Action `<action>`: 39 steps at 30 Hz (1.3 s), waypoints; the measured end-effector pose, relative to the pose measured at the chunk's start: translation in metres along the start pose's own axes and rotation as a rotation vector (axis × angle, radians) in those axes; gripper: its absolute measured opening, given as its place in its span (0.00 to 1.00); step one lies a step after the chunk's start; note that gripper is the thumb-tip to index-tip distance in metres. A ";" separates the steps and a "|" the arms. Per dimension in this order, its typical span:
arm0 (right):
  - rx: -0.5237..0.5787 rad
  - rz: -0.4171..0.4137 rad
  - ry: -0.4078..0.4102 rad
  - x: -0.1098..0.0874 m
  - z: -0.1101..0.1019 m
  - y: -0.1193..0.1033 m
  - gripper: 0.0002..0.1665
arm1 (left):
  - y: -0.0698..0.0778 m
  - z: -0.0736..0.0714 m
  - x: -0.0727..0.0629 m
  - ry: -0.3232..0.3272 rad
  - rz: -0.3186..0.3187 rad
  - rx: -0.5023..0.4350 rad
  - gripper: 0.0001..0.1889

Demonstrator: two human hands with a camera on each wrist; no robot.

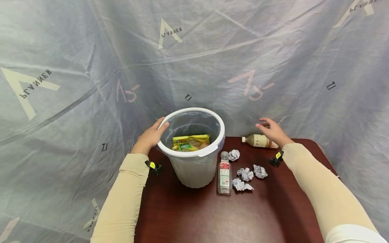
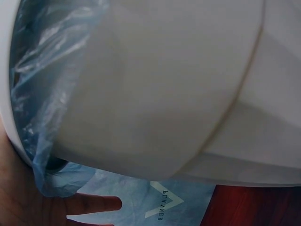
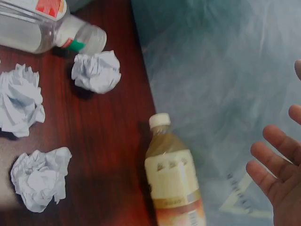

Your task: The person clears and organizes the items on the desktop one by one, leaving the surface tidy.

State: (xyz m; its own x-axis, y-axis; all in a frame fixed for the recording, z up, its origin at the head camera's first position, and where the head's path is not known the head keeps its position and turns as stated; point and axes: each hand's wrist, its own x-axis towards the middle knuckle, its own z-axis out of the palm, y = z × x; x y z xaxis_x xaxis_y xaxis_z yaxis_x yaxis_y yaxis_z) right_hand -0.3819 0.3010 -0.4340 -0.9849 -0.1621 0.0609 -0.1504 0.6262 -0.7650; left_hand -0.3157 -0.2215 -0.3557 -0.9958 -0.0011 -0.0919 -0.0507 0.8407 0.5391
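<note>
A white trash bin [image 1: 194,173] with a clear plastic liner [image 2: 61,89] stands on the table. My left hand [image 1: 151,136] holds its rim at the left side, thumb over the edge and fingers along the outside. Inside the bin lies a yellow and green snack packet [image 1: 191,142]. My right hand [image 1: 271,131] is empty, its fingers loosely spread above a bottle with a cream label [image 3: 173,181]. That bottle lies on its side near the table's back edge, white cap to the left. The hand does not touch it in the right wrist view.
Right of the bin lies a clear plastic bottle [image 1: 224,173] with a red and white label. Several crumpled paper balls [image 1: 245,174] lie beside it. The dark red table [image 1: 194,216] meets a grey printed cloth [image 1: 194,67] at its back and sides.
</note>
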 end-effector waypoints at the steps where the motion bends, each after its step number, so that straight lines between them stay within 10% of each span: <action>1: -0.002 0.007 -0.002 0.001 0.001 0.006 0.49 | 0.000 0.000 0.000 -0.002 -0.003 -0.003 0.41; 13: -0.093 0.128 -0.061 0.023 0.008 0.057 0.55 | -0.003 -0.002 0.001 0.000 -0.011 -0.024 0.40; 26: -0.344 0.016 0.006 0.024 0.024 0.108 0.51 | 0.003 -0.003 -0.005 -0.024 -0.007 -0.033 0.41; 39: -0.503 0.074 -0.046 0.024 0.032 0.121 0.51 | -0.001 0.000 0.000 0.002 -0.001 -0.044 0.40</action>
State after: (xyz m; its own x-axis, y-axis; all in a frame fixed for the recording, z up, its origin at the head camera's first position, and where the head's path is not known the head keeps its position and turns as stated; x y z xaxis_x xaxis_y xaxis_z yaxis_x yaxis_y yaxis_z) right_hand -0.4210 0.3489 -0.5459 -0.9914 -0.1294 -0.0186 -0.1140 0.9253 -0.3617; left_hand -0.3159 -0.2220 -0.3560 -0.9959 -0.0027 -0.0909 -0.0547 0.8163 0.5750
